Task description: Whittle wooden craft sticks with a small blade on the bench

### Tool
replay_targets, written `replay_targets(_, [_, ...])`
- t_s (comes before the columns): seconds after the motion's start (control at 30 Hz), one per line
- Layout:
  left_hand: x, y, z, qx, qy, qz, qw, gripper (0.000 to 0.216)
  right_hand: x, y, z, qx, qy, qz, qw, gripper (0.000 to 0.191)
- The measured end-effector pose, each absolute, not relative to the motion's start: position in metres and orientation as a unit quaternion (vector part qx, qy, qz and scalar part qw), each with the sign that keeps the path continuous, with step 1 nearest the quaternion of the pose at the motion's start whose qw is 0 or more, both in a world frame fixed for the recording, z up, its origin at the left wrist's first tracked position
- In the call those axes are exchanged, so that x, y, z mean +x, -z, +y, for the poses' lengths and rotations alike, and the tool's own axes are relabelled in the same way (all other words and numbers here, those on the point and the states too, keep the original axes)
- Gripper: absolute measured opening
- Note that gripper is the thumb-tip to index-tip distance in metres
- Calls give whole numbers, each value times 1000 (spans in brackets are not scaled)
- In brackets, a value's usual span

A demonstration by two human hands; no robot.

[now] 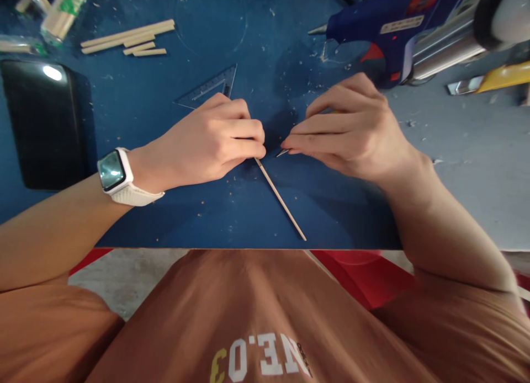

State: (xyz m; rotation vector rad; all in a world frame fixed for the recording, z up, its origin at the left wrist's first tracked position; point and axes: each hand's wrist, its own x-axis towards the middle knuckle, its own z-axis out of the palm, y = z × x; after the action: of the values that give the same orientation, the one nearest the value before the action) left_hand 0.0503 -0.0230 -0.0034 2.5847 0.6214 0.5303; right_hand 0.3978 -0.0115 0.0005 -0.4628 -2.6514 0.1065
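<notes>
My left hand (223,137), with a watch on its wrist, is closed over the upper end of a thin wooden stick (282,201). The rest of that stick slants down to the right towards the table's near edge. Pinched in my right hand (348,130) is a slim pointed tool (282,152); only its narrow dark tip shows, and my fingers cover most of it. The tip points left, a short way from the stick and apart from it. Just beyond my left hand lies a clear set square (209,88), partly hidden by my knuckles.
Several wooden sticks (128,38) lie at the back left, near wrapped bundles (66,10). A black phone-like object (41,123) rests at the left. At the back right are a blue glue gun (372,24), a shiny metal cylinder (447,41) and a yellow cutter knife (503,76).
</notes>
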Motion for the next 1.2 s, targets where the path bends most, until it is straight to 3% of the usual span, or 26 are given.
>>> replay_targets(0.4, [53,2,-23,937,-183,228,191,36,396,4,-16,-192,-38,-957,216,17])
replay_targets(0.53, [51,2,-23,929,-183,238,219,39,390,6,-23,-224,-13,-958,180,24])
replay_targets(0.7, [48,8,-24,914,-205,245,249,35,393,8,-23,-226,-27,-952,204,24])
replay_targets(0.83, [48,12,-25,923,-197,242,224,37,393,6,-28,-257,-108,-945,171,28])
replay_targets(1.2, [50,2,-23,947,-187,212,155,33,399,4,-17,-220,-82,-956,175,25])
